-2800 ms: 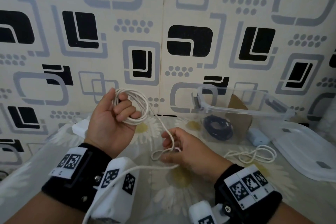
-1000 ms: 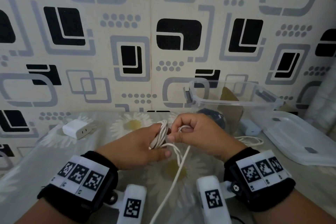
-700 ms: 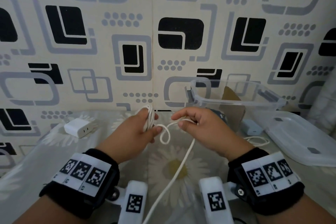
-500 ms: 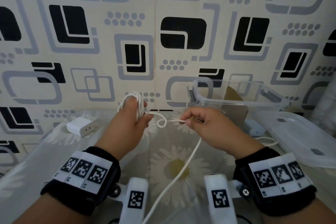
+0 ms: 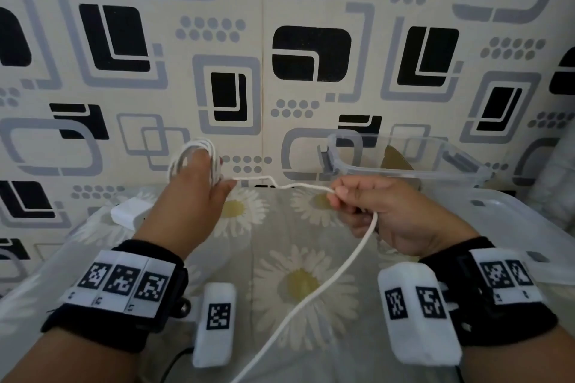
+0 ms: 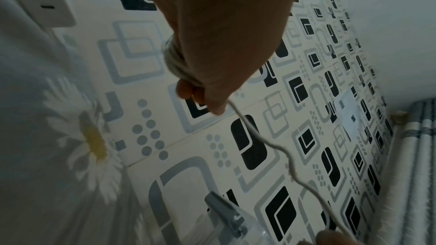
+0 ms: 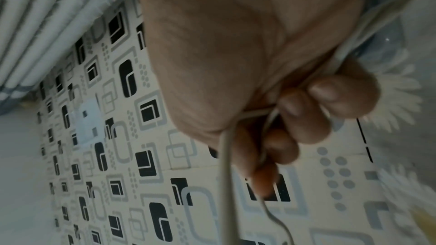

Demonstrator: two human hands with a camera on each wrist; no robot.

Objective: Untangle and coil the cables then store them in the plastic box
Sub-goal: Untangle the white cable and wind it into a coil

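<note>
A daisy-print bench (image 5: 298,246) carries a clear plastic box (image 5: 404,162) at the back right, its lid (image 5: 513,227) beside it. The left hand (image 5: 199,193) grips coiled loops of the white cable (image 5: 283,185); the right hand (image 5: 385,211) pinches the free strand, which trails down toward the person. A white charger (image 5: 130,210) lies left.

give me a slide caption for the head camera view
Left hand holds a white cable coil while the right hand pinches its loose strand, beside a clear plastic box.
</note>
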